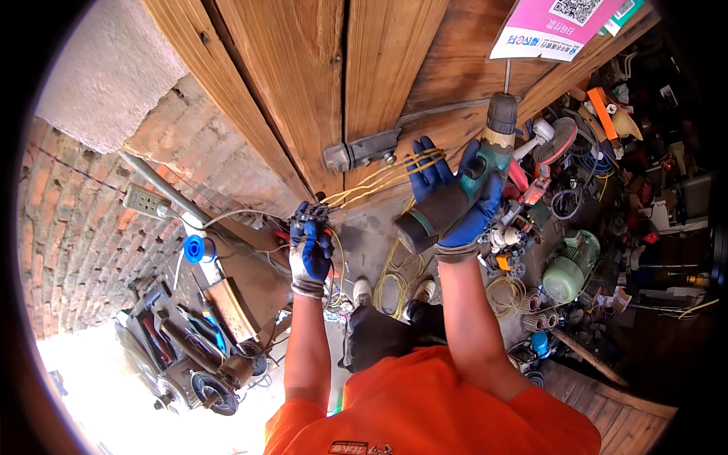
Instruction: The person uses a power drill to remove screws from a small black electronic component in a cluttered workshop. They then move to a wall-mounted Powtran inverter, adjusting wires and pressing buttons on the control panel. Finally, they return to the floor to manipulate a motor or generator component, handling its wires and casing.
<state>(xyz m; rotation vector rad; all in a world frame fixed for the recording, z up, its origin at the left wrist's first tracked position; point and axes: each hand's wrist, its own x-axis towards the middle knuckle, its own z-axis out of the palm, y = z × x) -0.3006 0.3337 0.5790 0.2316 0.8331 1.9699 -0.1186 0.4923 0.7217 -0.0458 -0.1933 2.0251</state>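
Note:
In my gloved right hand (462,199) lies a teal and black cordless drill (491,155), its long thin bit pointing up toward a wooden door. Two of this hand's blue fingers stretch out beside the drill, with the thumb on its body. My left hand (309,254), in a blue and white glove, is closed around a small dark part (309,216) whose kind I cannot make out. Several yellow wires (371,186) run from that part to the outstretched right fingers. Behind the wires, a dark metal latch (362,150) is fixed across the door boards.
The wooden door (303,68) fills the top, with a pink printed sheet (542,30) hanging there. A brick wall (68,243), socket box (145,201) and tool pile (189,341) stand left. Coiled yellow cord (394,277), a green motor (572,265) and clutter lie below and right.

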